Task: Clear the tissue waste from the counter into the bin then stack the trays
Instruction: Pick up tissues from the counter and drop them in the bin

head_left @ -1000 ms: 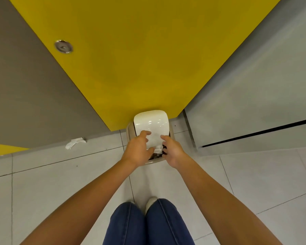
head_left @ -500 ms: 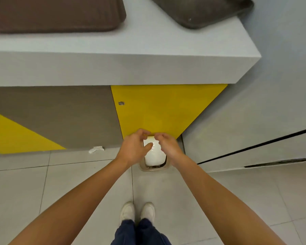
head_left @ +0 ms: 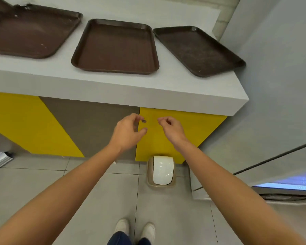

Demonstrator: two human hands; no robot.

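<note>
1. Both hands are hanging in the air in front of the yellow cabinet door [head_left: 177, 138], just below the desk [head_left: 113, 85]. The left hand [head_left: 129, 133] and the right hand [head_left: 171, 129] are each carrying nothing, with fingers loosely curled and touching nothing.
2. The bin [head_left: 149, 175] is standing on the floor [head_left: 95, 191] at 6 o'clock from the right hand, against the foot of the door, with its white lid [head_left: 162, 171] lying closed. No tissue is showing on the desk, so the waste step is looking finished.
3. The stacking is turning on three trays, all lying up on the desk toward 12 o'clock from the hands, side by side and apart from one another.
4. The middle tray [head_left: 116, 46] is sitting almost straight at 12 o'clock from the left hand, squarest to the desk's front edge and nearest to both hands.
5. The right tray [head_left: 198, 50] is lying at 1 o'clock from the right hand. Its long axis is slanting from 10 to 4 o'clock, and its 4 o'clock corner is appearing to poke past the desk's end.
6. The left tray [head_left: 30, 32] is lying at 10 o'clock from the left hand, farthest off and partly cut by the picture's edge. I cannot tell whether another tray is lying under it.
7. The right hand is looking best placed for the slanted tray, which is likely needing a turn before nesting squarely into the middle one.
</note>
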